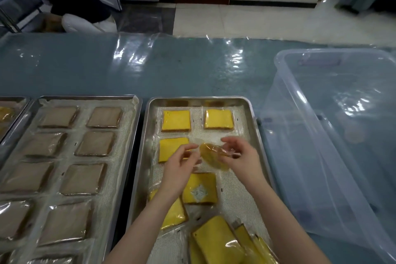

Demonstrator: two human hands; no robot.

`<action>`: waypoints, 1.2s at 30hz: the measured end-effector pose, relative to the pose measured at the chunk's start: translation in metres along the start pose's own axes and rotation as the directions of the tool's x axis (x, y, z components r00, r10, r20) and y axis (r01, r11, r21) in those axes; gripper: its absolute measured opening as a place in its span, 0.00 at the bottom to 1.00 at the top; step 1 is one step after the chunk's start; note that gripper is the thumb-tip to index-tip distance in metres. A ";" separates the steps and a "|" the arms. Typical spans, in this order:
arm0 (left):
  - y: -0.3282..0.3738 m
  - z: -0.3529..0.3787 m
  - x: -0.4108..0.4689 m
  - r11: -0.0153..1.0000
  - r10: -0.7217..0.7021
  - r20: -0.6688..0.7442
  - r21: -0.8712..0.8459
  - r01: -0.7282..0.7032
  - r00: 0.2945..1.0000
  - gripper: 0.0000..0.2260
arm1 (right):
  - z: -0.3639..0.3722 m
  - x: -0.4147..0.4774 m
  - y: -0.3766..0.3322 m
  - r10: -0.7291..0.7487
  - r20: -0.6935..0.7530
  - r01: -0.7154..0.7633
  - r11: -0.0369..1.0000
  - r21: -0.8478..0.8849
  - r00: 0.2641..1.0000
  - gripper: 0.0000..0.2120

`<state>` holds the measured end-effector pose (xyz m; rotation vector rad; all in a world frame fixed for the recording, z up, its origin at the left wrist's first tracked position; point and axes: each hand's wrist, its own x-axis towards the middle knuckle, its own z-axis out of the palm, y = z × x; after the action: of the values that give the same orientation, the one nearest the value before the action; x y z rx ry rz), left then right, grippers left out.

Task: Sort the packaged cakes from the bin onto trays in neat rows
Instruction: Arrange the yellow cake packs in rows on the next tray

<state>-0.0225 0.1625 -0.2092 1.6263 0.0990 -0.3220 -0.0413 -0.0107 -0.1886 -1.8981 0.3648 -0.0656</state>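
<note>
Single head cam, wide-angle, looks fwd & steeply down, close over worktop (192,66); floor (257,21) beyond at top.

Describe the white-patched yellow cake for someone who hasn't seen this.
Find the metal tray of yellow cakes, between the brown-cake tray and clear bin. The patched cake lies nearer the wearer than the left hand and right hand, which hold a wrapped cake. It alone has a whitish blotch on top.

The bin (321,135) is sitting right of the middle tray (197,99). A second tray (85,98) is lying left of it. Packaged cakes (176,120) are lying on it, and a held cake (211,156) is hanging above it.
</note>
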 end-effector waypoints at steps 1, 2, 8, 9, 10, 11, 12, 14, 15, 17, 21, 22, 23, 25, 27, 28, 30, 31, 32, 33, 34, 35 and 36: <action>0.005 0.004 0.000 0.988 -0.071 0.044 -0.132 0.076 0.997 0.10 | 0.002 -0.002 -0.001 -0.040 0.033 0.041 0.999 -0.021 0.999 0.18; 0.009 0.007 0.000 0.964 -0.122 0.069 -0.227 0.134 0.990 0.13 | 0.004 -0.004 0.001 -0.081 0.094 0.087 0.995 -0.054 0.992 0.19; -0.004 0.009 0.012 0.959 -0.212 -0.034 -0.201 0.201 0.977 0.20 | 0.008 -0.015 0.023 -0.070 0.278 0.099 0.991 -0.090 0.958 0.18; -0.008 0.008 0.013 0.948 -0.235 -0.034 -0.229 0.221 0.971 0.19 | 0.009 -0.013 0.029 -0.033 0.195 0.055 0.993 -0.105 0.980 0.16; -0.011 0.007 0.015 0.937 -0.258 -0.033 -0.251 0.242 0.966 0.19 | 0.009 -0.010 0.034 0.007 0.099 0.006 0.991 -0.133 0.995 0.15; -0.014 0.006 0.017 0.927 -0.282 -0.028 -0.265 0.264 0.959 0.19 | 0.010 -0.007 0.039 0.056 0.028 -0.051 0.988 -0.149 0.998 0.15; -0.017 0.005 0.019 0.916 -0.301 -0.018 -0.284 0.283 0.954 0.19 | 0.011 -0.005 0.042 0.111 -0.008 -0.111 0.984 -0.138 0.994 0.17; -0.025 0.007 0.025 0.901 -0.328 -0.001 -0.300 0.313 0.945 0.20 | 0.013 0.000 0.048 0.207 -0.032 -0.208 0.977 -0.048 0.978 0.16; -0.028 0.009 0.028 0.906 -0.330 -0.012 -0.285 0.313 0.944 0.20 | 0.013 0.002 0.049 0.229 -0.056 -0.229 0.973 0.003 0.972 0.15; -0.031 0.017 0.033 0.941 -0.294 -0.101 -0.206 0.269 0.950 0.16 | 0.013 0.006 0.051 0.266 -0.132 -0.257 0.963 0.081 0.955 0.14; -0.035 0.032 0.046 0.987 -0.089 -0.225 0.108 0.116 0.970 0.07 | 0.013 0.020 0.058 0.293 -0.238 -0.266 0.954 0.140 0.926 0.17; -0.037 0.035 0.049 0.981 -0.044 -0.207 0.177 0.082 0.977 0.07 | 0.013 0.024 0.060 0.294 -0.256 -0.272 0.955 0.120 0.921 0.18; -0.038 0.037 0.051 0.969 -0.009 -0.178 0.243 0.053 0.984 0.07 | 0.013 0.028 0.063 0.292 -0.270 -0.276 0.956 0.096 0.917 0.18; -0.039 0.039 0.055 0.934 0.036 -0.102 0.357 0.003 0.994 0.09 | 0.011 0.036 0.069 0.278 -0.269 -0.279 0.960 0.034 0.922 0.19; -0.041 0.040 0.059 0.894 0.041 -0.021 0.448 -0.027 0.999 0.12 | 0.010 0.042 0.073 0.267 -0.244 -0.286 0.957 -0.045 0.932 0.19; -0.043 0.041 0.060 0.874 0.039 0.024 0.484 -0.046 0.999 0.14 | 0.010 0.045 0.075 0.271 -0.222 -0.293 0.953 -0.075 0.937 0.20; -0.043 0.043 0.061 0.836 0.043 0.116 0.539 -0.100 0.992 0.17 | 0.011 0.048 0.079 0.274 -0.165 -0.297 0.945 -0.135 0.947 0.22; -0.043 0.044 0.061 0.816 0.050 0.151 0.563 -0.127 0.987 0.18 | 0.012 0.050 0.081 0.261 -0.140 -0.284 0.941 -0.183 0.955 0.24; -0.045 0.044 0.061 0.798 0.053 0.174 0.584 -0.146 0.983 0.19 | 0.012 0.051 0.082 0.246 -0.120 -0.268 0.934 -0.234 0.962 0.24; -0.044 0.045 0.061 0.784 0.047 0.185 0.602 -0.151 0.982 0.19 | 0.011 0.052 0.083 0.236 -0.103 -0.256 0.927 -0.275 0.966 0.24; -0.044 0.045 0.061 0.776 0.033 0.189 0.614 -0.144 0.981 0.20 | 0.010 0.054 0.083 0.231 -0.088 -0.247 0.922 -0.299 0.969 0.24; -0.043 0.045 0.059 0.771 0.019 0.195 0.621 -0.138 0.981 0.21 | 0.009 0.054 0.083 0.229 -0.075 -0.241 0.918 -0.314 0.971 0.25; -0.043 0.045 0.058 0.774 0.021 0.199 0.617 -0.142 0.980 0.22 | 0.008 0.053 0.082 0.221 -0.070 -0.232 0.917 -0.324 0.973 0.25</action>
<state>0.0155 0.1139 -0.2681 2.2531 -0.2500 -0.4682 -0.0072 -0.0434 -0.2742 -2.1733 0.6490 0.1294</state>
